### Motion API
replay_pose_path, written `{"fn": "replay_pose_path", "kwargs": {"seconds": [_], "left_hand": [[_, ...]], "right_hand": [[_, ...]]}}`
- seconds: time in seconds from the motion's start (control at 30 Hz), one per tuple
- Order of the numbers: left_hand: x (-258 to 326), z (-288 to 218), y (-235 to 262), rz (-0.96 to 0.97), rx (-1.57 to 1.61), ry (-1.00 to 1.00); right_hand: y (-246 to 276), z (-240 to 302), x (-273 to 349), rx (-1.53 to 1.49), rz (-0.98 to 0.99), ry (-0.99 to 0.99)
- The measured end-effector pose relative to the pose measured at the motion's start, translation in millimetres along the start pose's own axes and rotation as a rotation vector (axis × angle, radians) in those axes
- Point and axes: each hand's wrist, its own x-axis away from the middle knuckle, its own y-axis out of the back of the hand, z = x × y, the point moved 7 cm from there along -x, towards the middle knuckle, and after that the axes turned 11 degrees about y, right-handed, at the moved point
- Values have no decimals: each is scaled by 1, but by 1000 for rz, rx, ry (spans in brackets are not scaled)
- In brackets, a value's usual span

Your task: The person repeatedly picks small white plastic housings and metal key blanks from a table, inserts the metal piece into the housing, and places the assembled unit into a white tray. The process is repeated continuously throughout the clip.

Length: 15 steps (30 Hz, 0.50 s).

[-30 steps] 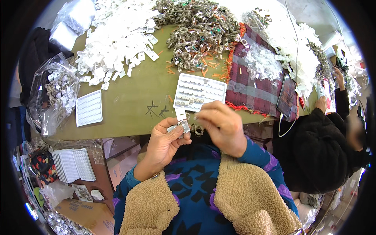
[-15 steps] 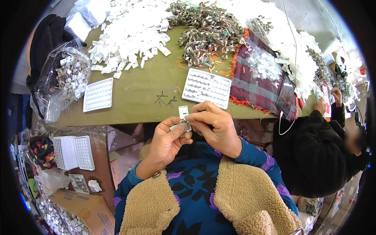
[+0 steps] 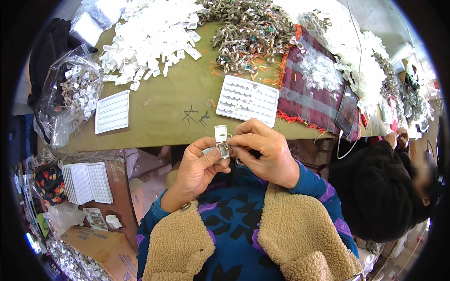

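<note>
Close to my body, at the table's front edge, my left hand (image 3: 199, 166) pinches a small white hinged plastic case (image 3: 221, 134) with its lid standing up. A shiny, clear-and-grey part shows in the lower half of the case. My right hand (image 3: 265, 150) is closed at the case's right side, thumb and fingertips pressed together. What those fingers grip is too small and hidden to name. Beyond my hands lies a white tray with rows of round pockets (image 3: 247, 100), several of them filled with white pieces.
A heap of white cases (image 3: 150, 40) and a tangle of grey looped pieces (image 3: 251, 35) cover the far table. Left are another white tray (image 3: 112, 112) and a plastic bag (image 3: 77, 93). Right lie a plaid cloth (image 3: 300, 100), a phone (image 3: 347, 111) and a co-worker's sleeve (image 3: 375, 187).
My right hand has drawn slightly to the right, off the case's front. More of the case's inside shows now. The view has shifted a little, and the co-worker's hands have lowered.
</note>
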Motion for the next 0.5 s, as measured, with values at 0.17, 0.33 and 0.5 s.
{"fn": "replay_pose_path", "kwargs": {"seconds": [0.17, 0.33, 0.5], "left_hand": [[5, -23, -19, -104, -273, -186], [2, -61, -90, -192, -1447, -665], [-35, -44, -135, -113, -2117, -602]], "right_hand": [[-10, -32, 19, -669, -135, -489], [-28, -48, 24, -1271, -360, -591], [-28, -67, 34, -1402, -551, -701]]}}
